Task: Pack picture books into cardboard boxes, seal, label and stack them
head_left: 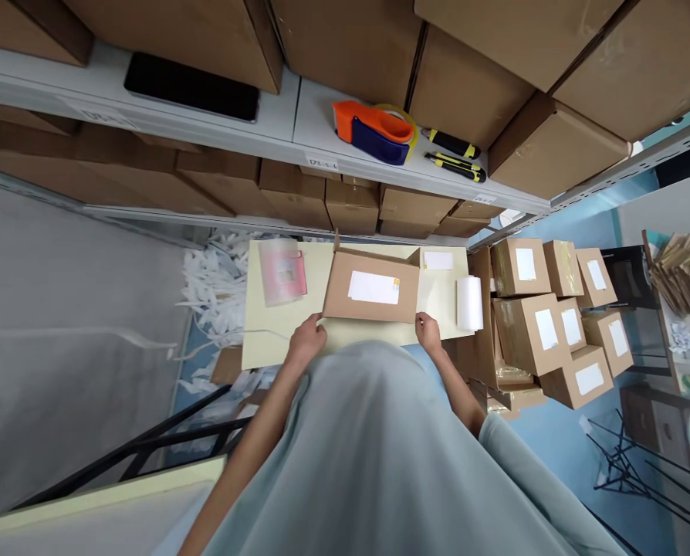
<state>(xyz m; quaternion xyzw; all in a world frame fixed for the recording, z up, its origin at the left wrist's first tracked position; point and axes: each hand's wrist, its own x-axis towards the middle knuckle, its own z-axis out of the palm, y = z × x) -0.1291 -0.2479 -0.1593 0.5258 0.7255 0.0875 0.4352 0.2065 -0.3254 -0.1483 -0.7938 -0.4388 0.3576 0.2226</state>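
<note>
A brown cardboard box (371, 287) with a white label on top lies on the pale yellow table (269, 328). My left hand (308, 338) curls against the box's near left corner. At the near right corner, my right hand (428, 332) touches the box with its fingers bent. Both hands grip the box's near edge. A pink item in a clear bag (283, 272) lies left of the box. To its right are a white paper roll (469, 303) and a loose white label (438, 260).
Above the table, a shelf (299, 116) carries an orange and blue tape dispenser (373, 131), two yellow and black utility knives (454, 154) and a black tablet (191, 86). Labelled boxes (553, 324) are stacked at the right. White paper strips (214, 289) litter the floor on the left.
</note>
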